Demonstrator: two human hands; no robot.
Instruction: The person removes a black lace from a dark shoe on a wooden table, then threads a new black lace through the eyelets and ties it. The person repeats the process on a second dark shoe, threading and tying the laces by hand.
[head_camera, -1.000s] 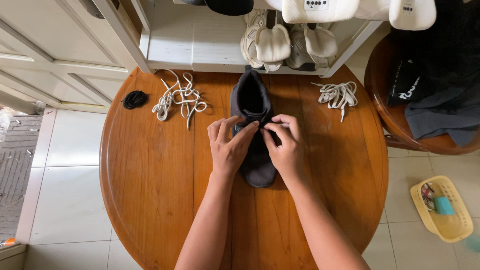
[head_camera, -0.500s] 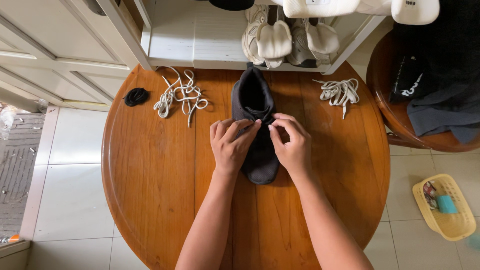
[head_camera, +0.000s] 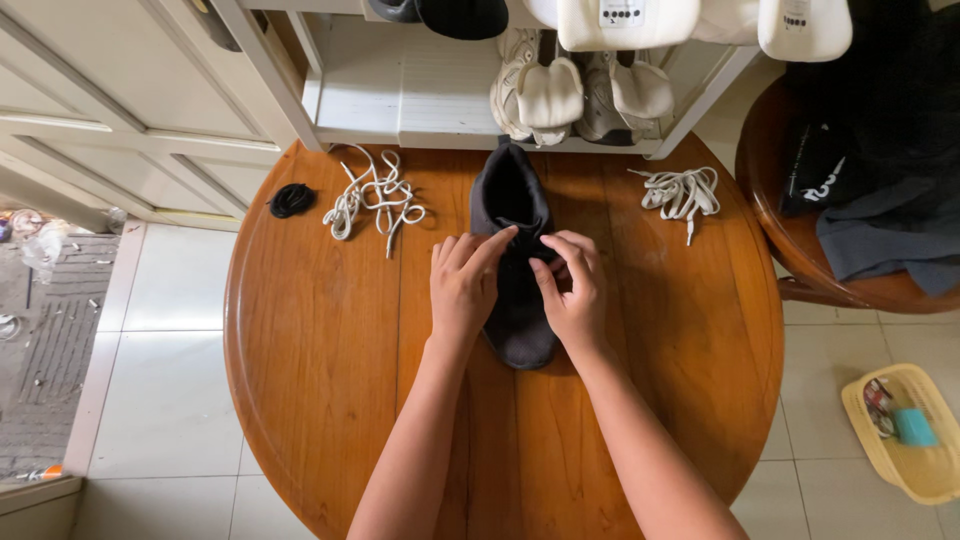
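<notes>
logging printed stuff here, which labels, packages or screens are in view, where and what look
Small label: on the white shoe sole at the top, pale rectangle with dark marks.
Second label: on the white sole further right, similar pale patch.
White print: on the black fabric, right stool.
No screens.

Both bare forearms come up from the bottom edge and angle in toward each other. The left hand (head_camera: 466, 288) lies palm down, fingers together and stretched forward, index tip reaching furthest. The right hand (head_camera: 572, 290) is more curled (knuckles up), thumb tucked in toward the left fingers. The two hands sit just beside each other, nearly touching at the fingertips.
</notes>
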